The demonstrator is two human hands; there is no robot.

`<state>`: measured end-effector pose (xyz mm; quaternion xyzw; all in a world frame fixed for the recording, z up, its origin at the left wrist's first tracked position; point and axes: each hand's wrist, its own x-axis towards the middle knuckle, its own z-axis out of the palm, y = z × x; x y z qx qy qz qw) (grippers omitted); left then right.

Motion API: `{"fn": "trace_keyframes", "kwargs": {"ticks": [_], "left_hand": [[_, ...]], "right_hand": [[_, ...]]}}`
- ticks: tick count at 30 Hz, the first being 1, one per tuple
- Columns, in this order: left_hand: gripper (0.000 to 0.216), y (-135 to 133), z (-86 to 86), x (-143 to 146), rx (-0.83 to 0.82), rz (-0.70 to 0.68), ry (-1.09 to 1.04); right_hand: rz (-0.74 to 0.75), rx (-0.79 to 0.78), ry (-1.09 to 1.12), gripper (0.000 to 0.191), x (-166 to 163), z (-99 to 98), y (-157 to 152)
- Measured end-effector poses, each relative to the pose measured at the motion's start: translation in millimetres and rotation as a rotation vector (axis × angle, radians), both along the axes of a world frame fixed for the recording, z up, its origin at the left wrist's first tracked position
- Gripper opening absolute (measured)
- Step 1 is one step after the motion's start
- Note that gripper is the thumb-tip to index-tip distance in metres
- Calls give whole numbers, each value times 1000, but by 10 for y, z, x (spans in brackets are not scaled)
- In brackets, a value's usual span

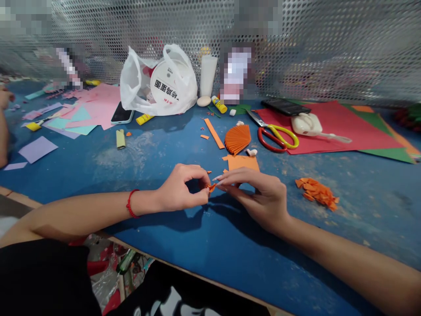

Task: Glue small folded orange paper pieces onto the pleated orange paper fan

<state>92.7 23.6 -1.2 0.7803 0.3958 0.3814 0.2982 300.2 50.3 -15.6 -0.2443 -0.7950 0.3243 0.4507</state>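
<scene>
Both hands meet over the blue table (pixel 171 245) on a small folded orange paper piece (pixel 211 187). My left hand (pixel 182 188), with a red cord at the wrist, pinches it between thumb and fingertips. My right hand (pixel 259 193) pinches its other side with long-nailed fingers. Just behind lies an orange paper sheet (pixel 242 162), and behind that a pleated orange paper fan (pixel 237 138). A pile of small folded orange pieces (pixel 317 191) sits to the right.
Red-and-yellow scissors (pixel 276 136), an orange strip (pixel 213 133), glue sticks (pixel 219 104), a white plastic bag (pixel 158 83), two phones (pixel 122 115), red and green paper sheets (pixel 342 127), and pink and pastel papers (pixel 85 109) lie around. Another person's arm (pixel 4 127) shows at far left. Mesh wall behind.
</scene>
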Motion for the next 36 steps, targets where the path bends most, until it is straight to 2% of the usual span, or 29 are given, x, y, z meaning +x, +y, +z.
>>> {"fn": "trace_keyframes", "kwargs": {"ticks": [9,18,24,36], "left_hand": [[11,8,-11,-4,-60,-21,-3],[19,22,-9,-24,-92,-145,8],[21,21,4,-17,-83,-140,32],[24,28,3,-13,-98,-115,13]], "right_hand": [[-64,-5,13,7,6,-24,-21],[-65,30,-27,9,19,2,-20],[-116,12,-51,3,15,-12,-30],[-101,6,-37,6,4,11,-29]]}}
